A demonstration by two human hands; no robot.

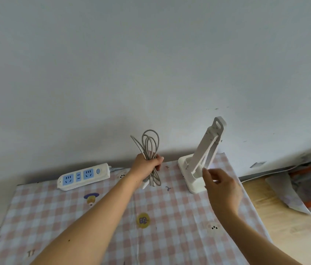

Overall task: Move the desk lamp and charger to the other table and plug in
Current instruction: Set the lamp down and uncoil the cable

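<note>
lamp set down, charger in the air, nothing plugged in

two bare forearms reach out over a soft checked tablecloth (pixel 74 217), pink and white squares with small cartoon prints. the left hand (pixel 147 165) has its fingers curled tight round the charger cable (pixel 150 144), a grey, braided-looking cord wound in long loops that stand above the fist and hang below it; a white piece, probably the plug block, shows just under the wrist. the right hand (pixel 221 185) is loose and spread, holding nothing, its fingertips right at the desk lamp (pixel 206 150); i cannot tell whether they touch it.

the lamp is smooth white plastic, a flat square base on the cloth and a folded arm leaning up toward the plain wall (pixel 151 64) beyond the right hand. well out past the left hand's outer side lies a glossy white power strip (pixel 84 176) with blue socket faces, all of them empty.

my reading: the lamp is placed, the charger is carried but not yet down, and both plugs are left to do.
</note>
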